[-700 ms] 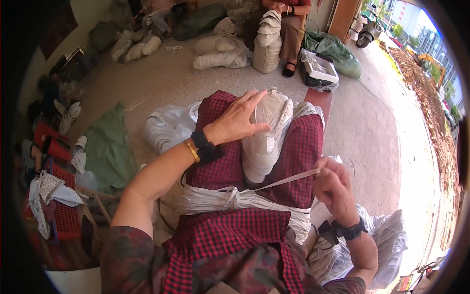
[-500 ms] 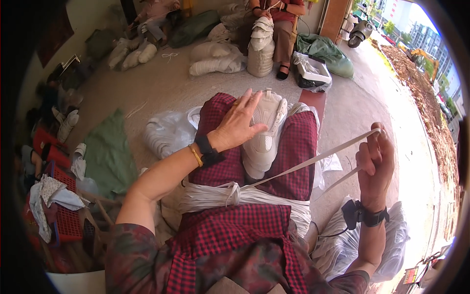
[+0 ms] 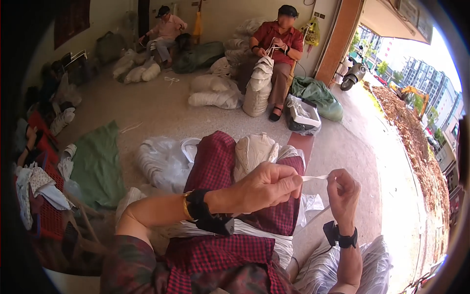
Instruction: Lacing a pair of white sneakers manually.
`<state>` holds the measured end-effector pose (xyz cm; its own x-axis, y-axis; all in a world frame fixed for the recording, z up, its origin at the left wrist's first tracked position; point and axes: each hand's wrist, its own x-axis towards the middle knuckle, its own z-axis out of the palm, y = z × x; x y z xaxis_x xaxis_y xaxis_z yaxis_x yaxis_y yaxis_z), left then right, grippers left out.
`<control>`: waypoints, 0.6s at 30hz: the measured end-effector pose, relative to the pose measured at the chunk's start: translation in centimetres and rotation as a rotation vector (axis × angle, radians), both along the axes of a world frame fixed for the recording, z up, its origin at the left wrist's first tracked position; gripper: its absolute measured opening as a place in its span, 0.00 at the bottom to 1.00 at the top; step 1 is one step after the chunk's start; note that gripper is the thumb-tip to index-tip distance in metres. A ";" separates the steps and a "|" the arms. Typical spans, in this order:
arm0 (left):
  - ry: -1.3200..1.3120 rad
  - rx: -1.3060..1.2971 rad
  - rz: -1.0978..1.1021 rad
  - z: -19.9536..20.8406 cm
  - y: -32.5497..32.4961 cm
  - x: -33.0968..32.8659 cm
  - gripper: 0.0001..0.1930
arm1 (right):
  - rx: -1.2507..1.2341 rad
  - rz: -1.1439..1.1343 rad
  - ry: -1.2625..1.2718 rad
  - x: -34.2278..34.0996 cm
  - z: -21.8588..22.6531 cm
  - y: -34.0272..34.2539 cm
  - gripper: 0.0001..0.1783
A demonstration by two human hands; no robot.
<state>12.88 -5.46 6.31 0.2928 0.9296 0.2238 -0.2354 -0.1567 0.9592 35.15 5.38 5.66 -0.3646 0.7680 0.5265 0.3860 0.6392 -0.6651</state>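
A white bundle of stacked cloth pieces (image 3: 252, 152) lies on my lap between my legs in red checked trousers (image 3: 215, 166). A white band wraps the bundle near my waist (image 3: 259, 230). My left hand (image 3: 267, 188) pinches a thin white string (image 3: 316, 178) above the bundle. My right hand (image 3: 342, 193) grips the other end of the same string, a short way to the right. The string runs taut between both hands and trails down below my right wrist.
White plastic bags (image 3: 164, 161) lie on the concrete floor left of my knees, and another (image 3: 338, 269) sits by my right side. A green cloth (image 3: 95, 166) and a red crate (image 3: 49, 220) are at the left. Two seated people (image 3: 274, 44) work on bundles farther back.
My left hand left the top of the bundle and came over to take the string. My right hand, which had pulled the string up and right, came back in close to my left hand.
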 end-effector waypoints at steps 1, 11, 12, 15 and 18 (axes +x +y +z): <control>-0.035 0.007 0.039 0.3 -0.5 -1.2 0.18 | 0.000 -0.063 -0.019 0.8 -0.7 1.7 0.07; -0.478 0.317 0.155 9.4 -4.1 -11.8 0.17 | 0.201 -0.443 -0.121 12.8 -14.4 14.1 0.10; -0.472 0.377 0.183 10.1 -4.9 -13.5 0.17 | 0.094 -0.504 -0.172 12.8 -15.1 14.4 0.12; -0.408 0.515 0.224 10.0 -6.7 -18.9 0.12 | 0.090 -0.657 -0.253 14.8 -19.5 16.2 0.12; -0.511 0.513 0.335 10.3 -8.7 -20.9 0.13 | 0.029 -0.827 -0.319 17.3 -23.0 17.3 0.13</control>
